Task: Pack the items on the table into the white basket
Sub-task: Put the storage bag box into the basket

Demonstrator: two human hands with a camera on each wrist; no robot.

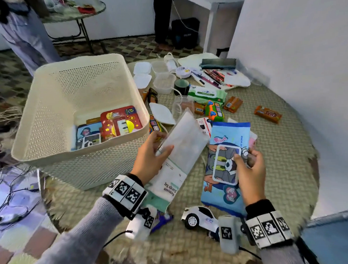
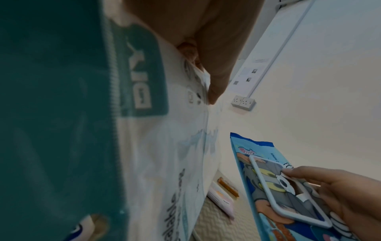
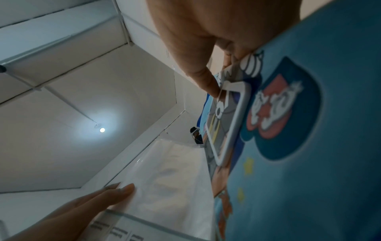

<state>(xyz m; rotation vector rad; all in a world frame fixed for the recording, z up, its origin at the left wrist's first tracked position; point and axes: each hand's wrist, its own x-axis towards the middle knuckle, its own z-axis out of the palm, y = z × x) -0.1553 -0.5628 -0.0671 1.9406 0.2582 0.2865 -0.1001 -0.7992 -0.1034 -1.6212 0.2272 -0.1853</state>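
Left hand (image 1: 151, 160) grips a storage bag pack (image 1: 180, 152) just beside the white basket (image 1: 51, 98), long axis tilted up and away — the nearer grip. Right hand (image 1: 249, 171) grips a blue wipes pack (image 1: 225, 164) farther from the basket, above the table (image 1: 283, 156)

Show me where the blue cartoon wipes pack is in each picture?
Head: blue wipes pack sits lower centre-right, held by the right hand.
Left wrist: bottom right.
Right wrist: fills the right side.
Shared landmark: its white-framed lid.
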